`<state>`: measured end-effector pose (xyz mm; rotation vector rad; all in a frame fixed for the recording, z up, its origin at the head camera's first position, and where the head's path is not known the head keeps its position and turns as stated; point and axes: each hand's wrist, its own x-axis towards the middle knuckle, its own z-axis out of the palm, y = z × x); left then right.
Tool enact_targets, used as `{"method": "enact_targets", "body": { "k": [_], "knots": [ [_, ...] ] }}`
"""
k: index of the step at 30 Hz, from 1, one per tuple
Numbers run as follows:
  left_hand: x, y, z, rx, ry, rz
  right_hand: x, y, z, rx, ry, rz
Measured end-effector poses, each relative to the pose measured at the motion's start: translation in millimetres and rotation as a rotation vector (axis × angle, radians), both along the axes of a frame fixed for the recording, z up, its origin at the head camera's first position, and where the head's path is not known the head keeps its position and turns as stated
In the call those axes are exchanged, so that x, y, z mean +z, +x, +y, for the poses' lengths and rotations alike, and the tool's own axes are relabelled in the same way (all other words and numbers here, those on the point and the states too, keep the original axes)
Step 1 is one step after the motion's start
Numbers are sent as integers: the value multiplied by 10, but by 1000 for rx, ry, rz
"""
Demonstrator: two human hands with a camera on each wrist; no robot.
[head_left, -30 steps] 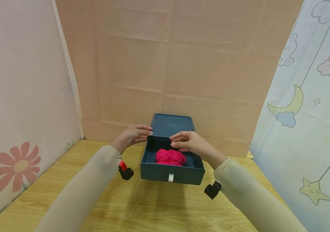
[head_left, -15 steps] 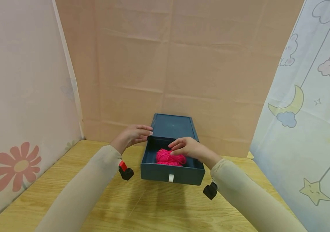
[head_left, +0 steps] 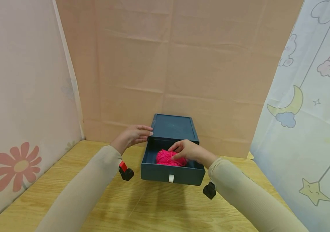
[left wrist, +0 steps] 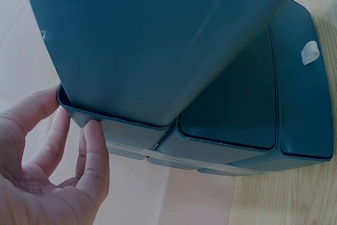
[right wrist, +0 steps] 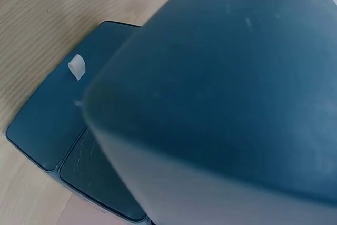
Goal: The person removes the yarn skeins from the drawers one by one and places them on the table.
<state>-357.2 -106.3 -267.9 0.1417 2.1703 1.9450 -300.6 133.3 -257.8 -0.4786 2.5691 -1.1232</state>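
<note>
A ball of bright pink yarn (head_left: 165,157) lies in the pulled-out top drawer (head_left: 156,170) of a dark blue drawer unit (head_left: 173,126). My right hand (head_left: 189,150) reaches over the drawer's right side, its bent fingers and thumb on the yarn from above. Part of the yarn is hidden by this hand and by the drawer front. At the unit's upper left edge, my left hand (head_left: 131,137) rests its fingertips against the side and front rim. The left wrist view shows that contact up close. In the right wrist view the drawer (right wrist: 221,88) blocks the hand from sight.
Lower drawers (left wrist: 231,98) of the unit are pushed in, one with a white pull tab (left wrist: 310,52). Another white tab (head_left: 171,178) sits on the extended drawer's front. Below is a wooden table (head_left: 118,209); a tan sheet (head_left: 165,64) hangs behind.
My right hand has come down and slightly toward me, from above the drawer onto the yarn. The left hand, the drawer and the unit have stayed in place.
</note>
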Motion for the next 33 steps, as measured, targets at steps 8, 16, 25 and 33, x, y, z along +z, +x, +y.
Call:
{"method": "enact_targets", "body": {
  "k": [8, 16, 25, 33],
  "knots": [
    [11, -2, 27, 8, -4, -6, 49, 0, 47, -4, -51, 3],
    [57, 24, 36, -19, 9, -12, 241, 68, 146, -32, -199, -1],
    [87, 29, 76, 3, 10, -25, 535, 104, 418, -100, -425, 38],
    [99, 32, 104, 2, 12, -30, 626, 71, 840, -214, -731, 53]
  ]
}}
